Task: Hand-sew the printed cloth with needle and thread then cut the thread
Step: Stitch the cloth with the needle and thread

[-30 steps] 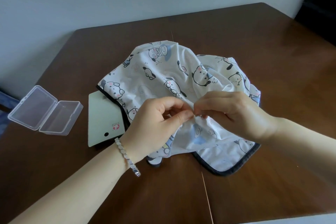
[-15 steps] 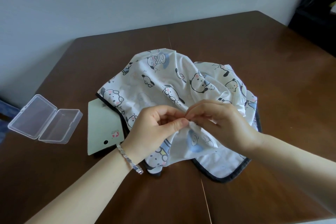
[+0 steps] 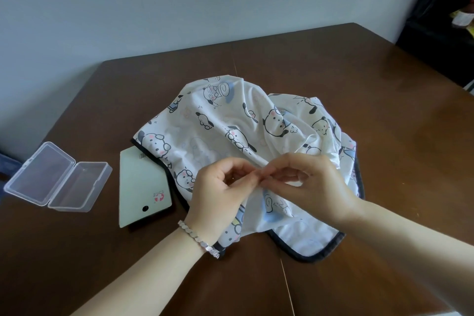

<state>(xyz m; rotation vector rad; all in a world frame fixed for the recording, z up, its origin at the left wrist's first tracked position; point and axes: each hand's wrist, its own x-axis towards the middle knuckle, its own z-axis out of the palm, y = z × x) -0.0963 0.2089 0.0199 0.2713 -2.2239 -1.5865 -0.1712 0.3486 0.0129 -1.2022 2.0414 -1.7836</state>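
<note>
A white printed cloth (image 3: pixel 230 120) with cartoon dogs and a dark hem lies bunched in the middle of the brown table. My left hand (image 3: pixel 220 190), with a bracelet on its wrist, pinches a fold of the cloth between thumb and forefinger. My right hand (image 3: pixel 305 182) meets it fingertip to fingertip, pinching at the same fold. A thin white thread (image 3: pixel 306 140) runs up from my right fingers across the cloth. The needle is too small to make out between the fingertips.
An open clear plastic box (image 3: pixel 57 185) sits at the left of the brown table (image 3: pixel 384 100). A pale green card (image 3: pixel 142 187) lies beside the cloth, partly under its hem. Dark furniture stands beyond the table's right corner.
The view tilted, so everything sits lower in frame. My hands stay together at the same fold, and my right fingers have opened slightly around the pinch.
</note>
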